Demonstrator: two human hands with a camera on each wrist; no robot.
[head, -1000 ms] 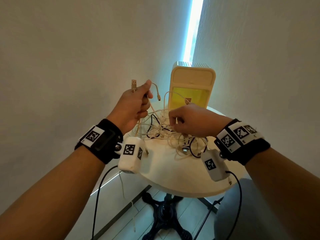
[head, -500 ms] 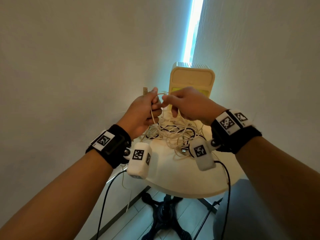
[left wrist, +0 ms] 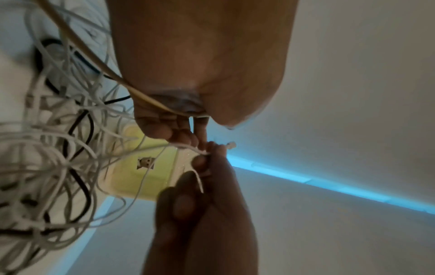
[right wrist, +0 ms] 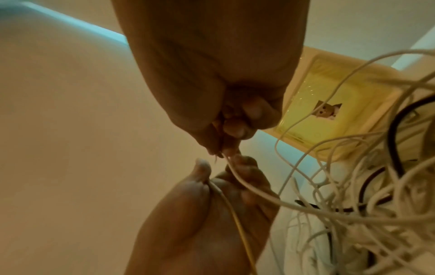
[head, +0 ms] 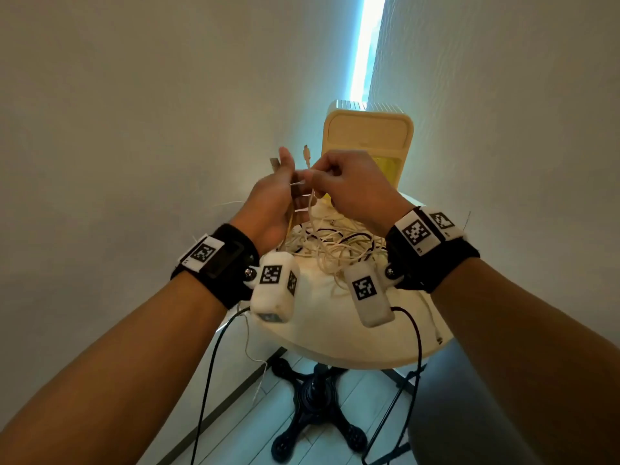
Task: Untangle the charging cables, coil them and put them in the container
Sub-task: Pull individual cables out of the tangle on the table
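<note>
You are working near the very start of this job, by my reading: the tangle of cables is lying in one heap on the round table, white, cream and black strands crossing each other, and none of them is looking coiled yet. The yellow container is standing at the back of the table, just behind the heap; from here I cannot tell whether anything is lying inside it. So the sorting, the coiling and the stowing are all waiting for you.

Your two hands are meeting above the heap, fingertips nearly touching. Your left hand is curling round a cream cable that is running down across its palm, with a flat plug sticking up behind its fingers. Your right hand is pinching a thin white cable close to its end, so that its small connector is poking up past your fingertips, while the rest is trailing down into the heap
</note>
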